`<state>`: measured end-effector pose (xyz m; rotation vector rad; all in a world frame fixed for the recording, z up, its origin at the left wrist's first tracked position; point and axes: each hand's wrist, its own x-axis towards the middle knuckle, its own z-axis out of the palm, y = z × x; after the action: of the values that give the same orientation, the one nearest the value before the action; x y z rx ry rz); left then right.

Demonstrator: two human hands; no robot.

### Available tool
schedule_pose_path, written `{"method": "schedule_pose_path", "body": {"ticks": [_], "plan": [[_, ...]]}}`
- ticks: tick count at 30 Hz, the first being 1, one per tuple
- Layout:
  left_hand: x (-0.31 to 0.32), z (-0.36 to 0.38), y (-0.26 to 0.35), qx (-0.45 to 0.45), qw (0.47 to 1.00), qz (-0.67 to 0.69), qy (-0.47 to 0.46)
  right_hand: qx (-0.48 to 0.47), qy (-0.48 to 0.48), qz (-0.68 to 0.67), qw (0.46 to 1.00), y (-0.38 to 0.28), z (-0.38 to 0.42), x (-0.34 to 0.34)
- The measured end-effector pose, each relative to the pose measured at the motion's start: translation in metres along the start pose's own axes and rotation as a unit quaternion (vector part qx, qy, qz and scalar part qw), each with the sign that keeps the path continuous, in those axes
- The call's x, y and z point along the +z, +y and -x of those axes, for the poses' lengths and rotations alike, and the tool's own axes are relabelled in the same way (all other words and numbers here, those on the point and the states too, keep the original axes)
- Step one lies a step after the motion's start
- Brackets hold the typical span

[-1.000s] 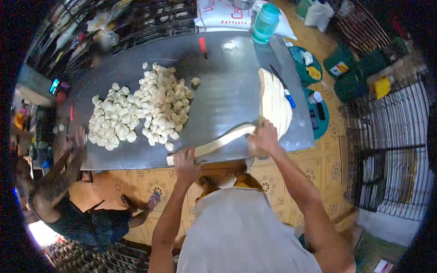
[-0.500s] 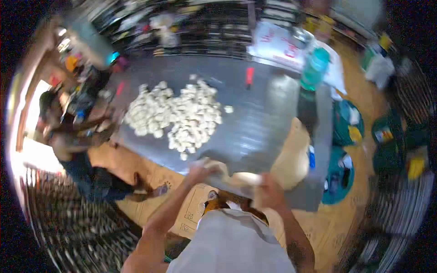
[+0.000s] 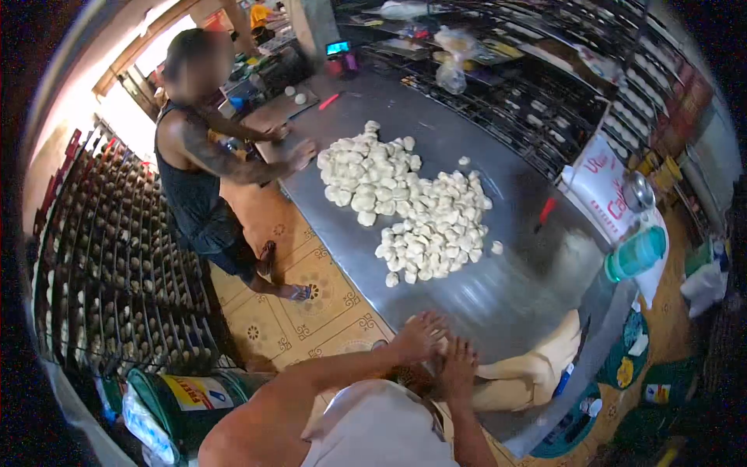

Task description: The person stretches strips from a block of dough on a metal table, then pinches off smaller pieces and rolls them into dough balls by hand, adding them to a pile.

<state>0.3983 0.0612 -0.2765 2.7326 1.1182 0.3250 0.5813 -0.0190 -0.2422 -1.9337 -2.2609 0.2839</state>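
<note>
So the person's left hand [image 3: 418,336] and right hand [image 3: 459,363] sit side by side at the near edge of the desk [image 3: 510,292], fingers spread flat, pressing down on dough. Most of what's under the palms is hidden, so it's hard to tell exactly how the dough is shaped there. At 3 o'clock from the hands lies the dough slab [image 3: 537,366], pale tan, smooth and floppy, folded over itself near the desk's corner. The desk is brushed steel, dull grey with streaky reflections. At 12 o'clock from the hands is a big heap of dough pieces [image 3: 408,202], small white lumps, roundish and matte. A teal jar [image 3: 636,254] stands at 2 o'clock by a printed sack [image 3: 603,187]. Another person at 10 o'clock has a hand [image 3: 302,152] on the desk's far end. The racks [image 3: 117,265] on the left hold tiny blobs too small to make out.
</note>
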Motion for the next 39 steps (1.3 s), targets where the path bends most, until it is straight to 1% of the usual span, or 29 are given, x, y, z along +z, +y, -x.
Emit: {"method": "schedule_pose_path", "body": {"ticks": [1, 2, 3, 4, 5, 6, 8, 9, 11, 13, 14, 15, 16, 19, 20, 21, 22, 23, 24, 25, 27, 28, 29, 30, 31, 32, 35, 36, 39], "plan": [[0.009, -0.026, -0.012, -0.007, 1.0, 0.01, -0.019, 0.021, 0.005, 0.051, 0.998, 0.008, -0.019, 0.01], [0.003, -0.048, -0.018, -0.033, 0.998, 0.002, 0.051, 0.045, 0.009, 0.101, 0.994, 0.021, -0.04, 0.015], [-0.007, -0.071, -0.023, -0.058, 0.991, -0.006, 0.122, 0.103, 0.014, 0.092, 0.99, 0.028, -0.063, 0.008], [-0.014, -0.098, -0.031, -0.073, 0.989, -0.018, 0.131, 0.161, 0.022, 0.084, 0.983, 0.033, -0.082, 0.002], [-0.016, -0.113, -0.036, -0.088, 0.986, -0.03, 0.138, 0.161, 0.021, 0.087, 0.983, 0.038, -0.089, 0.005], [-0.011, -0.116, -0.04, -0.09, 0.986, -0.027, 0.14, 0.167, 0.044, 0.07, 0.982, 0.043, -0.095, 0.012], [0.004, -0.123, -0.05, -0.09, 0.994, -0.002, 0.061, 0.178, 0.093, 0.041, 0.979, 0.049, -0.104, 0.015], [0.005, -0.129, -0.054, -0.088, 0.996, 0.008, 0.026, 0.176, 0.098, 0.048, 0.978, 0.041, -0.1, 0.011], [-0.032, -0.076, -0.046, -0.026, 0.999, -0.01, -0.04, 0.149, -0.026, 0.01, 0.988, 0.013, -0.06, 0.012], [-0.001, -0.029, -0.037, -0.067, 0.996, 0.06, 0.01, 0.088, -0.023, -0.011, 0.996, -0.004, -0.021, 0.021], [-0.018, -0.007, -0.035, -0.061, 0.996, 0.058, -0.028, 0.09, -0.022, -0.011, 0.996, -0.016, -0.012, 0.011], [-0.037, 0.015, -0.031, -0.055, 0.994, 0.057, -0.069, 0.098, -0.065, -0.043, 0.992, -0.03, 0.003, -0.008], [-0.035, 0.03, -0.035, -0.054, 0.994, 0.06, -0.069, 0.103, -0.109, -0.073, 0.986, -0.038, 0.015, -0.018], [-0.036, 0.048, -0.047, -0.099, 0.984, 0.118, -0.093, 0.111, -0.097, -0.09, 0.985, -0.045, 0.003, -0.029], [-0.042, 0.042, -0.05, -0.101, 0.985, 0.11, -0.087, 0.115, -0.087, -0.103, 0.984, -0.046, -0.008, -0.031], [-0.062, 0.032, -0.05, -0.114, 0.969, 0.191, -0.105, 0.108, -0.083, -0.105, 0.985, -0.042, -0.021, -0.018], [-0.08, 0.023, -0.045, -0.128, 0.946, 0.273, -0.122, 0.066, -0.122, -0.145, 0.98, -0.036, -0.038, 0.005], [-0.087, 0.019, -0.034, -0.142, 0.914, 0.355, -0.135, 0.023, -0.164, -0.182, 0.969, -0.027, -0.045, 0.014], [-0.079, 0.018, -0.022, -0.149, 0.914, 0.354, -0.128, 0.013, -0.166, -0.18, 0.969, -0.019, -0.046, 0.006], [-0.063, 0.022, -0.014, -0.197, 0.903, 0.379, -0.053, 0.015, -0.187, -0.275, 0.943, -0.017, -0.047, -0.004], [-0.039, 0.032, -0.001, -0.286, 0.859, 0.414, 0.095, 0.022, -0.227, -0.458, 0.859, -0.017, -0.045, -0.02], [-0.047, 0.032, 0.007, -0.291, 0.86, 0.407, 0.098, 0.014, -0.229, -0.462, 0.857, -0.018, -0.044, -0.03], [-0.054, 0.032, 0.016, -0.34, 0.867, 0.354, 0.087, -0.045, -0.15, -0.425, 0.892, -0.021, -0.038, -0.038], [-0.066, 0.033, 0.03, -0.387, 0.868, 0.303, 0.071, -0.098, -0.072, -0.384, 0.915, -0.026, -0.028, -0.046], [-0.076, 0.033, 0.044, -0.431, 0.864, 0.252, 0.055, -0.125, -0.033, -0.363, 0.923, -0.032, -0.025, -0.049], [-0.083, 0.029, 0.053, -0.434, 0.864, 0.251, 0.054, -0.15, 0.007, -0.34, 0.929, -0.039, -0.022, -0.052], [-0.1, 0.016, 0.071, -0.457, 0.859, 0.231, -0.017, -0.006, -0.061, -0.396, 0.916, -0.065, -0.033, -0.055], [-0.099, 0.015, 0.069, -0.459, 0.858, 0.229, -0.017, -0.008, -0.062, -0.398, 0.915, -0.065, -0.036, -0.059], [-0.082, 0.01, 0.057, -0.382, 0.906, 0.184, -0.02, -0.019, -0.164, -0.309, 0.937, -0.052, -0.041, -0.074]]}}
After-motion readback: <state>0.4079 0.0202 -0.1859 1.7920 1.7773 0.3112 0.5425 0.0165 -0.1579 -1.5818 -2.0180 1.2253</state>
